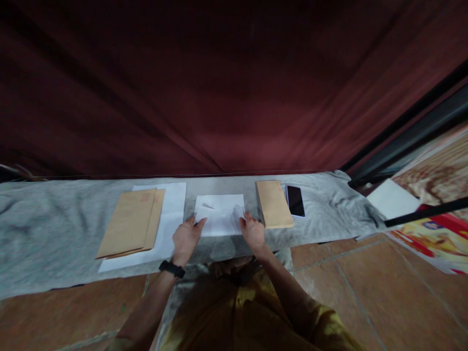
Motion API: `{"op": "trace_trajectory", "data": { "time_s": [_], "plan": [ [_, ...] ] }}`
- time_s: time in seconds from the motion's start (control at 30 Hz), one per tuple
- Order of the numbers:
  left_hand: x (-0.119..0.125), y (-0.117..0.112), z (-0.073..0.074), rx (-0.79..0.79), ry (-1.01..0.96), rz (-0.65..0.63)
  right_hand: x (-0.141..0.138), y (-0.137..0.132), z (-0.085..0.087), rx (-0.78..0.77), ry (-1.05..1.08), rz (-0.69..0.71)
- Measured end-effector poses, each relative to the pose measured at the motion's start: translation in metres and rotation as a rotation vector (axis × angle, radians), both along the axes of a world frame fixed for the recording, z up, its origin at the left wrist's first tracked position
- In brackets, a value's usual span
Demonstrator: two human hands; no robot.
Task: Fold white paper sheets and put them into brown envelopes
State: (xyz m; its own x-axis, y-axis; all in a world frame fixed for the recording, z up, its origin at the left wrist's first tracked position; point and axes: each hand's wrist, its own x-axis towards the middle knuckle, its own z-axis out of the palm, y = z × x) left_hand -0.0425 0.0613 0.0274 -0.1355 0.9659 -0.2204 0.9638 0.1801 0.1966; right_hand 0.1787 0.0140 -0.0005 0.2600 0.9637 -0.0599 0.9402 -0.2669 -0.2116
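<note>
A white sheet of paper (220,214) lies folded on the grey cloth (54,229) in front of me. My left hand (185,237) rests at its near left corner, fingers stretched flat on the edge. My right hand (251,230) presses the near right corner, with its fingers curled onto the paper. A black watch sits on my left wrist. Neither hand lifts the sheet off the cloth.
A stack of brown envelopes (130,222) lies on white sheets (171,204) to the left. A smaller brown envelope pile (273,204) and a black phone (295,200) lie to the right. A dark red curtain (219,87) hangs behind. Tiled floor and printed posters (435,239) are at right.
</note>
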Motion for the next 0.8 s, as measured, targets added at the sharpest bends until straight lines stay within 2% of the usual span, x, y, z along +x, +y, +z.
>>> {"op": "trace_trajectory", "data": {
  "time_s": [0.4, 0.67, 0.8],
  "plan": [
    [0.009, 0.007, -0.007, 0.136, 0.116, -0.039, -0.002, 0.020, 0.005, -0.026, -0.047, -0.030],
    [0.017, 0.019, 0.008, 0.117, 0.092, -0.016, 0.001, 0.038, 0.004, -0.035, -0.070, -0.032],
    [0.019, 0.025, 0.009, 0.118, 0.094, -0.004, 0.002, 0.043, 0.005, -0.035, -0.081, -0.036]
  ]
}}
